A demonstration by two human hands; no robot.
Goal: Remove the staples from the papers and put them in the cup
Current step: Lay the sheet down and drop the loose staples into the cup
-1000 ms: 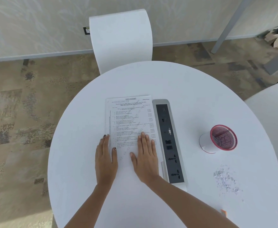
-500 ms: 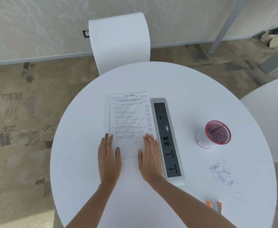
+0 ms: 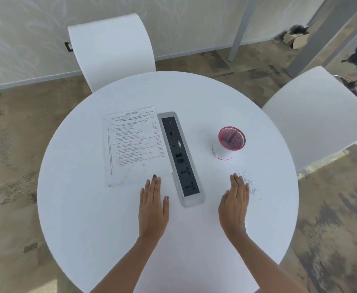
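The round white worktop (image 3: 109,229) carries the papers (image 3: 135,144) at 11 o'clock, beside a central socket strip (image 3: 179,157). The left hand (image 3: 153,210) lies flat with its fingers straight and their tips at the papers' near edge. The right hand (image 3: 234,206), equally flat and holding nothing, rests at 4 o'clock. The cup (image 3: 226,146) stands at 2 o'clock, and loose staples (image 3: 249,182) lie at 3 o'clock, just beside the right hand.

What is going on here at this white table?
A person works at a round white table with bare hands. The left hand lies open, fingertips at the near edge of the papers. The right hand is open beside a small pile of loose staples, to the right of the socket panel. Neither hand holds anything. The staples lie on the table, not yet in the red-rimmed cup behind them.
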